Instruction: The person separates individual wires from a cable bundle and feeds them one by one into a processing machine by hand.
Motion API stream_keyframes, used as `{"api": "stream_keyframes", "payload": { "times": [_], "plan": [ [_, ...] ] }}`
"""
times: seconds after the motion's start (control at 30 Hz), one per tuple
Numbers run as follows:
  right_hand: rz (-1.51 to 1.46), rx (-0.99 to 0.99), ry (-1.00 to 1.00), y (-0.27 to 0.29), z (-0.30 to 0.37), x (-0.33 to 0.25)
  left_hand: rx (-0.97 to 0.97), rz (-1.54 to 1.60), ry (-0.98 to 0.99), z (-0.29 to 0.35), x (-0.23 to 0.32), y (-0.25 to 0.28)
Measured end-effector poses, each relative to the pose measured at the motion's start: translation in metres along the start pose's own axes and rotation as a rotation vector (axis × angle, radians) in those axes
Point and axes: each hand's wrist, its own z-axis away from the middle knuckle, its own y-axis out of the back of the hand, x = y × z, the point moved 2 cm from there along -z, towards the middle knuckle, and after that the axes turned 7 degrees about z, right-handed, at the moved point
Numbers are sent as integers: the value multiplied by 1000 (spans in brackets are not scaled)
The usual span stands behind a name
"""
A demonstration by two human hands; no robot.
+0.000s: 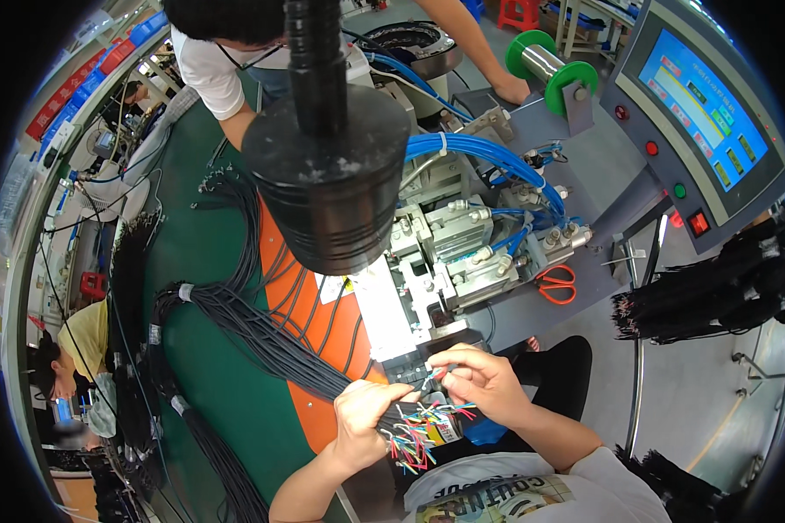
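Note:
My left hand (363, 422) is closed around a thick bundle of black cables (275, 343) near its end. Beyond the fist, the stripped cable ends fan out into red, blue, yellow, green and white wires (417, 436). My right hand (487, 383) pinches the coloured wire end of one cable between thumb and fingers, just in front of the machine. The metal machine (449, 248), with its clamps and cylinders, stands directly ahead of both hands. A bright white lit plate (380, 309) lies at its left side.
A black extraction hood (327, 174) hangs over the bench. Orange-handled scissors (556, 285), a green wire spool (549, 68) and a control screen (702, 109) are to the right. Across the bench a co-worker (214, 74) leans in. More black cables (706, 292) hang on a rack.

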Motion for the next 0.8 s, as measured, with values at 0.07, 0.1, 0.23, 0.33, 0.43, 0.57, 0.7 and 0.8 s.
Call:
{"api": "stream_keyframes", "payload": {
  "times": [0.07, 0.1, 0.23, 0.33, 0.43, 0.57, 0.7, 0.8],
  "plan": [
    [34, 1, -71, -2, 0, 0, -23, 2, 4, -1, -2, -2],
    [263, 25, 95, -1, -1, 0, -19, -19, -27, -3, -2, -4],
    [418, 43, 195, -1, -1, 3, -72, -77, -37, -1, -1, -6],
    [109, -25, 31, 0, -1, 5, -73, -79, -41, -4, -5, -6],
    [22, -93, -54, 1, -3, -1, -110, 19, -57, -5, -6, -3],
    [63, -146, -78, 3, -8, -7, -118, 33, -78, -4, -9, -1],
    [683, -16, 318, 1, -10, -6, -119, 4, -39, -3, -8, -7],
    [1201, 103, 600, -7, -8, -13, -73, -126, -15, 3, -6, -12]
  ]
}}
